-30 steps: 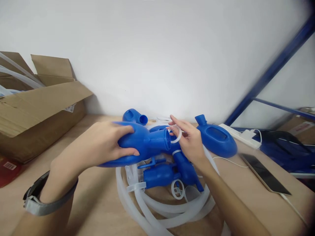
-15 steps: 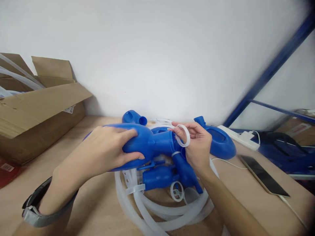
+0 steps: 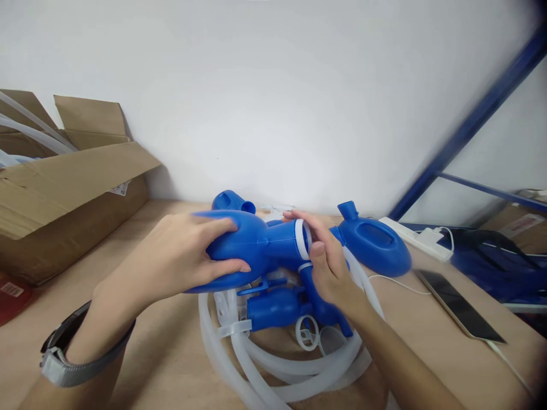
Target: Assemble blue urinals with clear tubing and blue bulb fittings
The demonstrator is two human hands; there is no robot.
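My left hand [image 3: 188, 250] is wrapped over the body of a blue plastic urinal bottle [image 3: 250, 242], holding it on its side with the neck pointing right. A white ring [image 3: 301, 239] sits around the mouth of that neck. At the ring is my right hand [image 3: 333, 270], its thumb on the near side and its fingers reaching behind the rim. Below the bottle lie smaller blue plastic parts [image 3: 276, 310], a loose white ring with a tab [image 3: 307, 332] and coiled translucent hoses [image 3: 299, 393].
An open cardboard box [image 3: 77, 216] with hoses stands at the left. Another blue urinal bottle [image 3: 376, 245] lies at the right, near a phone [image 3: 459, 304] and a white power strip [image 3: 416, 236]. One more blue part [image 3: 228, 202] rests by the wall.
The white ring has gone from hanging in my right fingers onto the bottle's mouth. My right hand has closed in around the rim. The left hand keeps its hold.
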